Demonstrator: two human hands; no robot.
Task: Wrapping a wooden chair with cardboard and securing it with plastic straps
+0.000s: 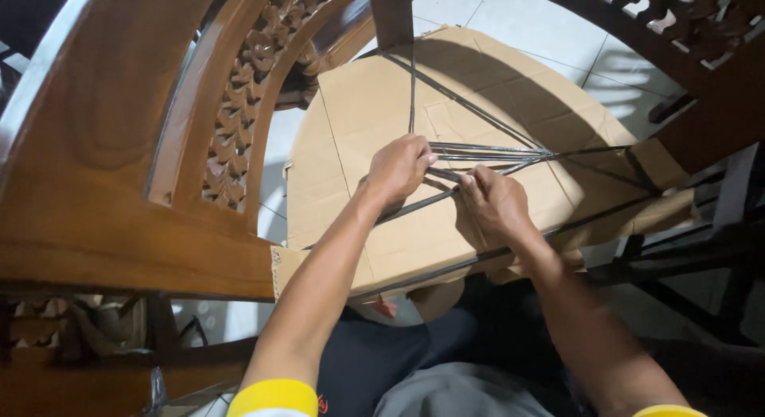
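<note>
A sheet of brown cardboard covers the seat of a carved wooden chair. Dark straps cross over the cardboard and meet in a bundle near its middle. My left hand is closed around a strap just left of that bundle. My right hand rests on the cardboard beside it, fingers pinching the same strap where it passes under my left hand. Both forearms reach in from the bottom of the view.
A carved wooden chair back fills the left side. More dark wooden furniture stands at the upper right, and dark metal legs at the right. White floor tiles show beyond the cardboard.
</note>
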